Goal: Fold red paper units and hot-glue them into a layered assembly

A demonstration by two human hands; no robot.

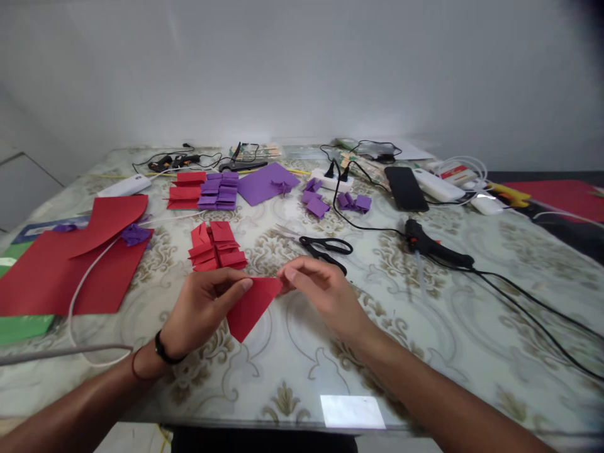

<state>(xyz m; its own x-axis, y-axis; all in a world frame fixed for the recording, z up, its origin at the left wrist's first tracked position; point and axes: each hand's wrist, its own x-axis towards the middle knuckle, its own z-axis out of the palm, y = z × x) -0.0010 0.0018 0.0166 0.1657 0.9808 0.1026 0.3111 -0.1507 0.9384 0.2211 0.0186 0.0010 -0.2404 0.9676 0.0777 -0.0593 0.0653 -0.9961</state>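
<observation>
A square of light gleams near the front edge of a patterned bench (pixel 302 377), where a person wearing a black band (pixel 165 349) on the left wrist works a small piece of red paper (pixel 250 308). The paper is raised between the two hands, its lower corner angled down; the left hand (pixel 202 308) has its grip pinched on the upper left edge, while the right hand (pixel 325 289) curls its fingertips to the right corner, though whether that grip clasps the sheet cannot be told. Just beyond lie open scissors (pixel 316 241), pleated red pieces (pixel 217 242) and, at right, a black glue gun (pixel 431 246). Large red sheets (pixel 47 270) spread at left. Farther back sit folded purple pieces (pixel 218 190), a phone (pixel 406 187) and a power strip (pixel 346 185), before a pale wall (pixel 302 75).
</observation>
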